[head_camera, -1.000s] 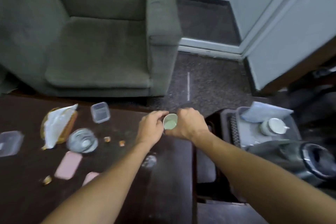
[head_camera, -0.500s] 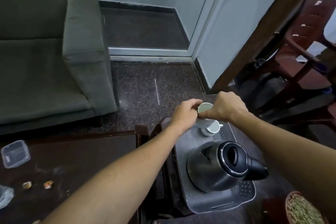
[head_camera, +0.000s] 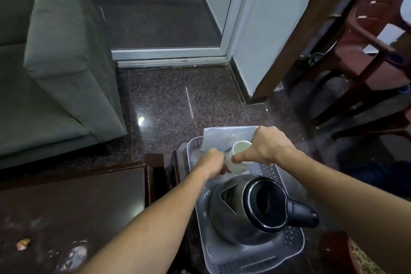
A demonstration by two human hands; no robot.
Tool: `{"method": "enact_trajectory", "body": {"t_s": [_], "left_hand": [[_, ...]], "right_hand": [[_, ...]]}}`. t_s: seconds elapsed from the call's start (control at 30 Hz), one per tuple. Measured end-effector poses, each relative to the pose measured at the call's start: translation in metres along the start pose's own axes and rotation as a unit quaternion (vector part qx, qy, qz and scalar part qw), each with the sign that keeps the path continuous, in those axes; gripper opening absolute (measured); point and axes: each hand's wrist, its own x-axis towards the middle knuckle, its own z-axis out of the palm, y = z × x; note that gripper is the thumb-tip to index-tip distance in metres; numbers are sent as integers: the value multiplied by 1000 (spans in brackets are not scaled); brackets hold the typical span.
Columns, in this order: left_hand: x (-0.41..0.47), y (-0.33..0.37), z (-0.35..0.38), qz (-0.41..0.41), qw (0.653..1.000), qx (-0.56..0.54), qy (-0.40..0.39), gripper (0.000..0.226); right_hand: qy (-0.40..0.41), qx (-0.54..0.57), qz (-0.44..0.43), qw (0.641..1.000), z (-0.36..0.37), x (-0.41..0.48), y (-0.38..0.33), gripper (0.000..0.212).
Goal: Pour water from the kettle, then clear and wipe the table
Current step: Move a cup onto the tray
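A small white cup (head_camera: pixel 239 153) with pale liquid in it sits tilted in my right hand (head_camera: pixel 264 147), held just above the grey plastic tray (head_camera: pixel 275 249). My left hand (head_camera: pixel 211 162) is closed against the cup's left side, low down. The steel kettle (head_camera: pixel 251 207), lid open and black handle pointing right, stands on the tray just in front of both hands. The dark wooden table (head_camera: pixel 73 207) lies to the left, with crumbs (head_camera: pixel 22 244) and a wet smear (head_camera: pixel 71 253) on it.
A blue-white cloth or paper (head_camera: pixel 229 135) lies at the tray's far end. A grey armchair (head_camera: pixel 55 62) stands at left, red-brown chairs (head_camera: pixel 367 62) at right, a white door frame (head_camera: pixel 178 51) ahead. A round pot (head_camera: pixel 347 253) sits at bottom right.
The view swung right from the table to the tray. Both hands carried the cup across and lowered it near the kettle; a second white cup seen on the tray earlier is now hidden.
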Motion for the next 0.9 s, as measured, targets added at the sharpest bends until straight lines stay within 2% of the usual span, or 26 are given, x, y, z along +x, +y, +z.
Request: {"method": "enact_trajectory", "body": {"t_s": [0.17, 0.37, 0.47, 0.77, 0.9], "left_hand": [[7, 8, 9, 2, 997, -76, -10, 31], [12, 17, 17, -7, 984, -165, -60, 57], [16, 13, 19, -11, 975, -211, -72, 61], [22, 9, 21, 3, 969, -229, -90, 71], [25, 6, 21, 32, 976, -195, -88, 70]], "right_hand": [[-29, 10, -4, 1000, 4, 3, 4, 77], [-41, 12, 11, 999, 4, 4, 5, 69], [-37, -3, 8, 999, 7, 5, 1, 70], [-56, -3, 9, 998, 7, 11, 1, 67], [-65, -7, 16, 998, 11, 13, -4, 60]]}}
